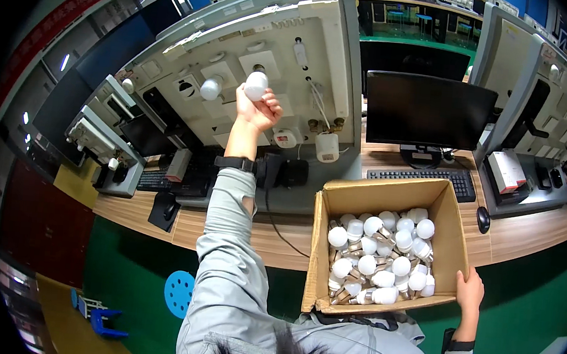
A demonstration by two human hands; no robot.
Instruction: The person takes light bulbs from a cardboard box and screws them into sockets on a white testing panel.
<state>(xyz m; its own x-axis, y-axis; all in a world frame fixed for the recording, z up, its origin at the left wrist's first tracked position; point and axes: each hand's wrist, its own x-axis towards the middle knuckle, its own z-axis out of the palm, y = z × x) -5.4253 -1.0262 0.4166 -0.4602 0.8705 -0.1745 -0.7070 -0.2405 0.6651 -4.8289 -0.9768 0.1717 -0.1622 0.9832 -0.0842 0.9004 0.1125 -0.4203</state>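
My left hand [259, 111] is raised to the upright grey-white panel [235, 34], its fingers closed round a white light bulb [256, 84]. The bulb's base end points toward a square plate on the panel; whether it sits in a socket there, I cannot tell. Just left of it a second white bulb [211, 88] is mounted on the panel. Against my body, at the desk's front edge, is an open cardboard box [382, 190] heaped with white bulbs [382, 278] with metal bases. My right hand [469, 288] grips the box's right wall near its near corner.
Behind the box stand a black monitor [427, 112] and a keyboard [425, 180], with a mouse [483, 219] to their right. A cable [279, 226] crosses the wooden desk [261, 241]. A blue round stool [179, 293] is at lower left. More panels flank the middle one.
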